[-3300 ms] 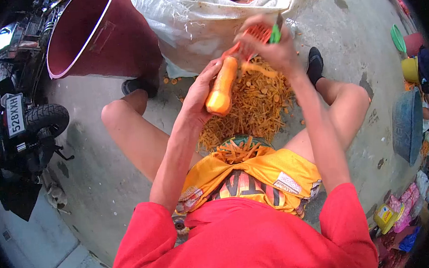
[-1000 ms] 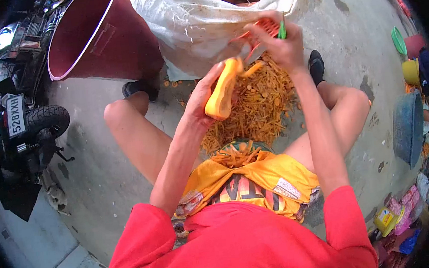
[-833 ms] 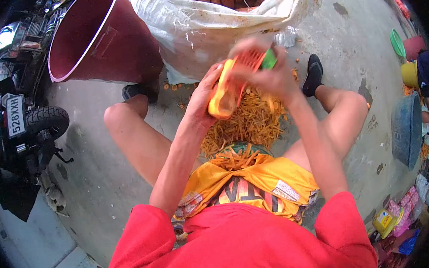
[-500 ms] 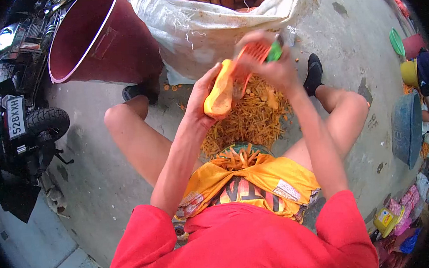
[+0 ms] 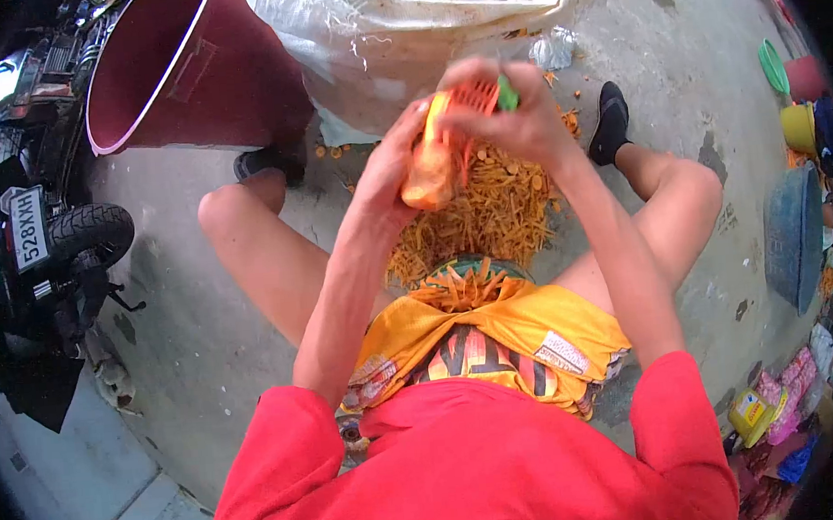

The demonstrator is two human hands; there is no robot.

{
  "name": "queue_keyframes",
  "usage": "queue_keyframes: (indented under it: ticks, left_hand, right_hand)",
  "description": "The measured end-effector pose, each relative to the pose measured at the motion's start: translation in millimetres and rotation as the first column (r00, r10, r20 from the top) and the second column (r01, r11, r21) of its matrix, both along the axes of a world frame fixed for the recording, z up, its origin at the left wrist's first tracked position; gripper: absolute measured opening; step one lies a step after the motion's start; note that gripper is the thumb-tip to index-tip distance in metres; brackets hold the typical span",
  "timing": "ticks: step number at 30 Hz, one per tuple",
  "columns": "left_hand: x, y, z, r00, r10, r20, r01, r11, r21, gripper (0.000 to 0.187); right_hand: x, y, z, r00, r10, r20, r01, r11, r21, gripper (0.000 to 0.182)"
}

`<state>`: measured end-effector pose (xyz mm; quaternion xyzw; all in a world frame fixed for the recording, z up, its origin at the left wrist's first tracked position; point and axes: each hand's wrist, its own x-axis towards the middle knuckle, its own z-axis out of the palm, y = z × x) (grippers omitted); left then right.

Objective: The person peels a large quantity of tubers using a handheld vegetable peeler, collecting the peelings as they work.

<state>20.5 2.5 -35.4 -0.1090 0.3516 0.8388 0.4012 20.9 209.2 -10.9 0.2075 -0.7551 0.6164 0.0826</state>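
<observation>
My left hand (image 5: 392,165) is closed around a thick, partly peeled carrot (image 5: 428,179), tilted in front of me. In my right hand (image 5: 528,122) is a red-orange peeler (image 5: 475,99) with a green part at one end. The peeler is against or very close to the carrot's upper side; motion blur hides the exact contact. Under both hands, a heap of orange peel strips (image 5: 477,222) lies on the floor between my legs. More peelings (image 5: 457,286) rest at my lap.
Beyond my hands stands a white woven sack (image 5: 401,44) holding carrots. A large maroon bucket (image 5: 250,88) leans at its left. Farther left is a parked motorcycle (image 5: 96,234). A dark basin (image 5: 792,239) and colored containers (image 5: 798,127) stand along the right.
The right hand and peeler have moved slightly left and down over the carrot. The carrot has turned a little in my left hand, and the view has shifted slightly.
</observation>
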Motion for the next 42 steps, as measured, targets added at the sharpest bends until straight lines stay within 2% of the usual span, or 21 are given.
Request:
queue_keyframes:
  ticks: [2,5,9,12,14,15,16,18,19,22,23,24,28,30,32,34,36,37,38,40,42]
  left_hand:
    - [-1,3,6,0.994,-0.012,-0.111,-0.004,0.989,-0.150,0.042]
    - [-4,-4,0,0.998,-0.062,0.002,0.062,0.996,-0.060,0.036]
    - [1,11,27,0.994,0.040,0.101,-0.042,0.999,0.010,0.037]
    - [5,-9,7,0.987,-0.163,-0.001,0.160,0.968,0.192,0.036]
    - [5,-2,4,0.993,-0.113,-0.030,0.112,0.993,-0.031,0.036]
    - [6,-1,7,0.992,-0.116,-0.053,0.116,0.993,-0.008,0.034]
    - [3,4,10,0.991,-0.119,-0.065,0.119,0.993,-0.004,0.034]
    - [2,13,13,0.996,0.037,-0.077,-0.041,0.997,-0.060,0.041]
    - [1,9,16,0.999,0.021,-0.045,-0.023,0.998,-0.063,0.038]
    - [7,3,23,0.991,-0.018,-0.132,0.009,0.998,-0.065,0.033]
    - [8,3,24,0.975,-0.061,-0.214,0.032,0.990,-0.137,0.034]
    - [8,5,23,0.975,-0.062,-0.215,0.034,0.991,-0.130,0.034]
    - [4,5,21,0.998,-0.053,-0.044,0.051,0.998,-0.034,0.040]
    - [3,13,32,0.998,0.029,0.063,-0.029,1.000,-0.007,0.040]
    - [3,12,38,0.990,0.086,0.114,-0.081,0.996,-0.046,0.038]
    - [7,4,15,1.000,-0.001,-0.026,-0.001,0.999,-0.044,0.043]
    - [8,4,5,0.999,-0.029,-0.014,0.028,0.998,-0.054,0.044]
    - [7,6,6,0.997,-0.020,-0.072,0.013,0.996,-0.091,0.044]
    - [5,7,7,0.991,-0.009,-0.135,-0.008,0.992,-0.126,0.045]
    - [6,13,24,0.992,0.038,-0.122,-0.050,0.995,-0.091,0.047]
    - [5,12,27,0.990,0.091,-0.109,-0.104,0.988,-0.117,0.046]
  right_hand:
    - [-18,19,-8,0.963,-0.262,0.069,0.267,0.960,-0.088,0.032]
    - [-23,33,-10,0.936,-0.337,0.099,0.351,0.912,-0.211,0.029]
    - [9,-11,23,0.964,-0.113,-0.241,0.120,0.993,0.016,0.023]
    - [1,4,5,0.986,-0.026,-0.164,0.027,1.000,0.004,0.023]
    - [-21,37,3,0.939,-0.339,0.057,0.344,0.931,-0.126,0.029]
    - [-19,40,7,0.942,-0.303,0.145,0.331,0.914,-0.236,0.034]
    - [-15,33,16,0.942,-0.307,0.133,0.331,0.914,-0.234,0.034]
    - [11,3,26,0.963,-0.247,-0.111,0.254,0.966,0.052,0.032]
    - [16,-12,31,0.976,-0.052,-0.210,0.056,0.998,0.013,0.032]
    - [5,-1,14,0.984,-0.044,-0.173,0.056,0.996,0.063,0.029]
    - [-4,10,10,0.965,-0.243,-0.102,0.246,0.969,0.022,0.027]
    - [-13,25,7,0.964,-0.245,-0.105,0.249,0.968,0.028,0.027]
    - [-8,20,11,0.950,-0.309,0.049,0.313,0.932,-0.180,0.023]
    - [12,-11,28,0.951,-0.030,-0.308,0.051,0.997,0.060,0.018]
    - [0,-6,21,0.948,-0.053,-0.314,0.076,0.995,0.062,0.019]
    - [-5,9,8,0.952,-0.093,-0.290,0.115,0.991,0.060,0.019]
    - [-22,34,13,0.935,-0.334,0.116,0.348,0.928,-0.130,0.025]
    - [-20,33,16,0.946,-0.288,0.151,0.316,0.923,-0.219,0.026]
    - [-13,25,15,0.948,-0.286,0.139,0.311,0.925,-0.217,0.026]
    - [6,-7,24,0.947,-0.131,-0.294,0.151,0.987,0.047,0.024]
    - [2,-10,32,0.947,-0.065,-0.314,0.093,0.993,0.076,0.020]
